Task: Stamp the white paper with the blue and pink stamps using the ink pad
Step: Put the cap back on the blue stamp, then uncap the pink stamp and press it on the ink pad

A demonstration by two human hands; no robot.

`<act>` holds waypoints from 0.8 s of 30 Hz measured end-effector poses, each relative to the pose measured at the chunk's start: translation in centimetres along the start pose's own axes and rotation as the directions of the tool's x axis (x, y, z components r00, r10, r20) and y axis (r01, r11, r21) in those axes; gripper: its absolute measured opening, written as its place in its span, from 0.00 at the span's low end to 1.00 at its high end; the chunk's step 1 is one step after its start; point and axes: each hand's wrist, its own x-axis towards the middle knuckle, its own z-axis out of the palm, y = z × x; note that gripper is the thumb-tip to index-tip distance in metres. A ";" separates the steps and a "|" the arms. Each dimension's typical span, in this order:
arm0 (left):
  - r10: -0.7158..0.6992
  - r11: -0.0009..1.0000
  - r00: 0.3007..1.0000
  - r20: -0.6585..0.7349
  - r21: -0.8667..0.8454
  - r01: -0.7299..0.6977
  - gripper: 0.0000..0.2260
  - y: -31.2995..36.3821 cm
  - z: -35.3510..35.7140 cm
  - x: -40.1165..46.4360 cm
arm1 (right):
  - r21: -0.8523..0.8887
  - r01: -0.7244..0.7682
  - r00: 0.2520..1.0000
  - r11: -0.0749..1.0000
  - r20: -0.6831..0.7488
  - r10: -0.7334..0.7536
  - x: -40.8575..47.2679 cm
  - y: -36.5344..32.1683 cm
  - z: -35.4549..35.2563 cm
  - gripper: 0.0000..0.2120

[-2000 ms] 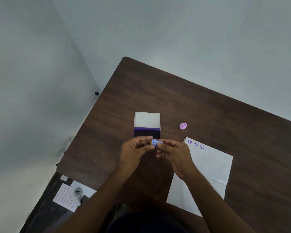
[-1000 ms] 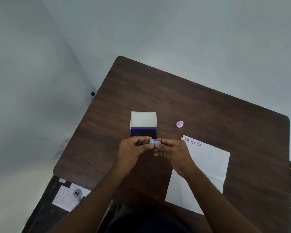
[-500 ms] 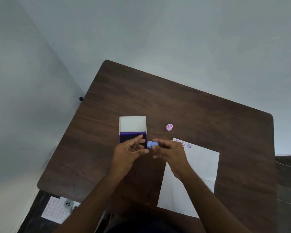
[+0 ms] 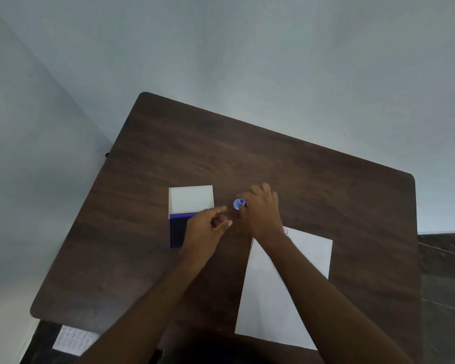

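Note:
My right hand (image 4: 262, 212) reaches forward over the table and pinches the small blue stamp (image 4: 238, 204) at its fingertips, left of the knuckles. The pink stamp is not visible; the spot where it stood is under my right hand. My left hand (image 4: 206, 229) hovers over the right side of the ink pad (image 4: 177, 233), fingers loosely curled and holding nothing. The pad's white lid (image 4: 191, 199) stands open behind its dark inked face. The white paper (image 4: 286, 290) lies to the right under my right forearm, with a purple stamped face (image 4: 285, 231) showing at its top edge.
The dark wooden table (image 4: 326, 190) sits in a corner, with pale walls close behind and to the left. A white dotted sheet (image 4: 74, 340) lies on the floor at the lower left, beyond the table's near-left corner.
My hands have parted. The right hand carried the blue stamp forward and right to where the pink stamp stood. The left hand let go and stayed by the ink pad.

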 end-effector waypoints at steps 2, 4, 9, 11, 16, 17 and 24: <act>0.017 1.000 1.000 0.005 0.020 -0.017 0.16 -0.1 0.1 0.4 | -0.051 0.039 0.999 0.998 0.037 -0.037 0.7 0.0 0.2 0.07; 0.013 0.999 1.000 0.010 0.039 -0.013 0.16 -0.3 0.1 0.7 | -0.064 0.043 0.997 0.997 0.070 -0.039 0.9 0.1 0.5 0.08; -0.030 0.998 0.999 0.031 0.062 0.028 0.17 -0.8 0.2 0.9 | -0.099 0.036 0.992 0.994 0.123 -0.023 1.0 0.1 1.1 0.12; -0.030 0.998 0.999 0.036 0.062 0.027 0.17 -0.9 0.2 0.9 | -0.110 0.055 0.992 0.992 0.115 -0.042 1.0 0.1 1.2 0.12; -0.043 0.998 0.998 0.038 0.057 0.041 0.17 -0.9 0.2 0.8 | 0.020 -0.001 0.998 1.000 0.055 0.000 0.9 0.5 0.5 0.17; -0.044 0.998 0.998 0.033 0.053 0.042 0.17 -0.9 0.2 0.9 | 0.068 -0.029 0.999 0.997 0.033 0.026 0.8 0.8 0.4 0.17; -0.048 0.998 0.998 0.040 0.052 0.046 0.18 -0.7 0.3 0.6 | 0.149 -0.182 0.979 0.972 0.123 0.164 0.6 2.4 0.1 0.08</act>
